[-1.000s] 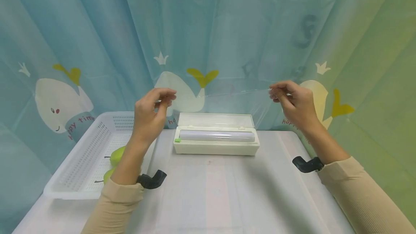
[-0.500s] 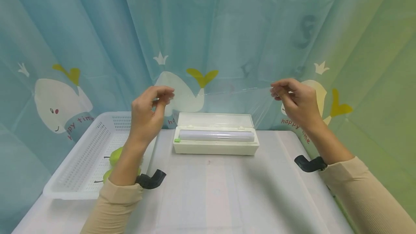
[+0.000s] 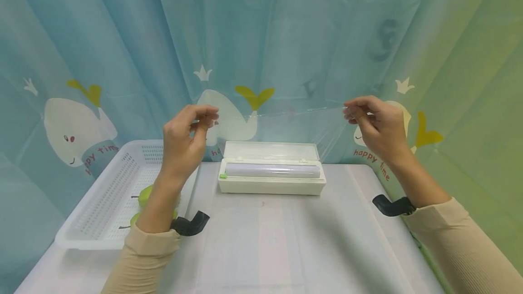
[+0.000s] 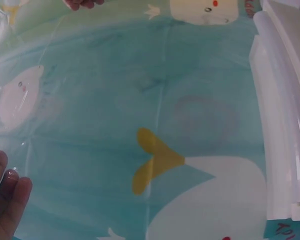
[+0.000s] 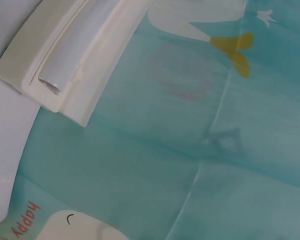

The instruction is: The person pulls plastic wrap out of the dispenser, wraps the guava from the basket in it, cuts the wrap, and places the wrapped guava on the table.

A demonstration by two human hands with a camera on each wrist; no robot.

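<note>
A sheet of clear cling film stretches in the air between both hands. My left hand pinches its left end between thumb and fingers; my right hand pinches the other end, slightly higher. Behind and below them stands a white cling film dispenser with its lid tipped back. In it lies a pale shiny roll. The film slopes down on the right towards the back of the box. Fingers of the left hand show at the left edge of the left wrist view; the right wrist view shows no hand.
At left stands a white plastic basket holding green pears, partly hidden by the left forearm. A small green piece sits on the dispenser's left front edge. A printed curtain hangs behind the white table.
Both hands have risen a little and spread slightly apart, the left to the left and the right to the right. The film's upper edge has risen with them; the dispenser stays put.
</note>
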